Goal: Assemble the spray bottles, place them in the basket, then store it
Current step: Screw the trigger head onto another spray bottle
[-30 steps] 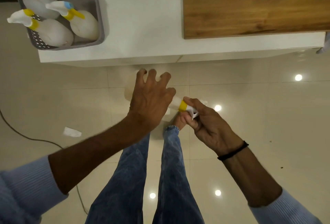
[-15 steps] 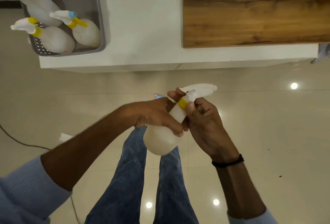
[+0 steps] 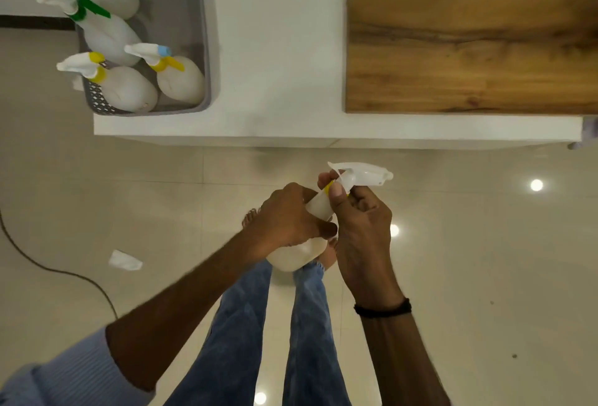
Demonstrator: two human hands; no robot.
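My left hand [image 3: 288, 218] is wrapped tight round the body of the white spray bottle [image 3: 296, 252], held over the floor above my legs. Just right of it, my right hand [image 3: 359, 211] pinches the yellow collar [image 3: 329, 186] w/ thumb & fingers, white trigger head [image 3: 362, 174] sticking out past the fingertips. Farther out, up-left of my left hand, the grey basket [image 3: 202, 49] sits on the white counter [image 3: 278, 49] w/ four finished bottles [image 3: 179, 78] inside.

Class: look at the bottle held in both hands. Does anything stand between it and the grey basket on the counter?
Nothing visible does. The held bottle is over open floor, and the way up to the grey basket is clear. Four bottles already sit inside, leaving bare space along its right side.
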